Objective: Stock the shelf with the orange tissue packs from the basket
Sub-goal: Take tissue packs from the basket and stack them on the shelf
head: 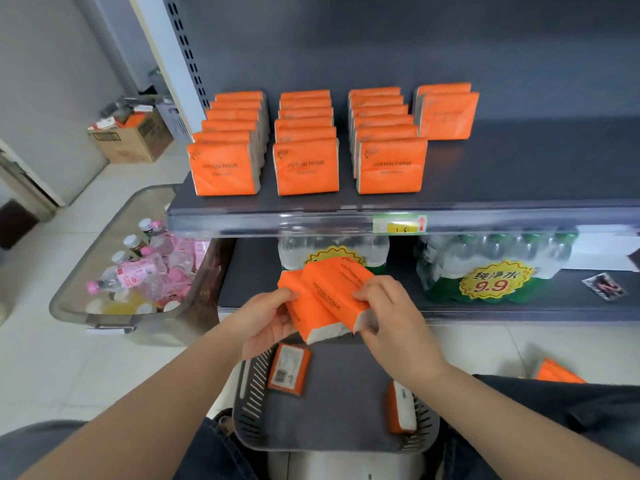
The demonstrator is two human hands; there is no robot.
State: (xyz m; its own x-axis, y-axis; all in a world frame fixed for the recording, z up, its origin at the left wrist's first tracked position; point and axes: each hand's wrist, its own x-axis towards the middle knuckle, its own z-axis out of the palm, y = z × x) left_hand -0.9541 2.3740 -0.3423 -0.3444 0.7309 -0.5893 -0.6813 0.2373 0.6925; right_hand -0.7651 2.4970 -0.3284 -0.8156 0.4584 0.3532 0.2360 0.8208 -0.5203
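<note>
Because the fourth row at the upper right of the shelf (519, 161) is short, I hold two orange tissue packs (325, 299) fanned together at lower centre, above the basket (252, 386), likely to carry both up at once. My left hand (266, 320) pinches their left edge and my right hand (391, 317) clamps the right end, both forearms angled inward.

One head-worn wide-angle view looks forward and steeply down onto the shelf (519, 157) from close in front, with its front edge crossing mid-frame and the floor below.
</note>
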